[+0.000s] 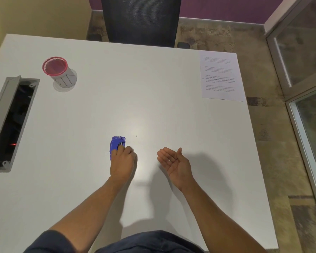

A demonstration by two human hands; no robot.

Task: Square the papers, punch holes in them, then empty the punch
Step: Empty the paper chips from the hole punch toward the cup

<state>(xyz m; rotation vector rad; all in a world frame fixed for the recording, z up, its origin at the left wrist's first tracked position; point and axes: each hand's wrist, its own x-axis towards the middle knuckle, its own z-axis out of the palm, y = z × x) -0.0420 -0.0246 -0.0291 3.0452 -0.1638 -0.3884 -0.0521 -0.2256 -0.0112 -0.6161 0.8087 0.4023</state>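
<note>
**Emptying the punch: chads cupped in one palm, one stray on the desk**

I look down on a wide white desk (80, 179). Taking the small blue plastic hole punch (117, 144) as my landmark, it lies near the middle of the desk, just ahead of me. My left hand (123, 164) rests on its near end, fingers curled over it and gripping it against the desk. Just to the right of the punch, my right hand (174, 162) hovers palm up, fingers spread and cupped, clamped on nothing; a tiny white paper dot (169, 160) sits in the palm. Another small dot (136, 136) lies on the desk just right of the punch's far end.

The printed white papers (220, 76) lie far right of the punch, at the desk's far right corner. A pink-rimmed mesh cup (56, 68) stands far left of the punch, beyond a grey open cable tray (13, 123).

I judge the emptying is under way. The risk: the cupped palm is shallow, so any tilt or draught could scatter the dot. The cup is well apart, a long carry. The stray dot could be missed.
</note>
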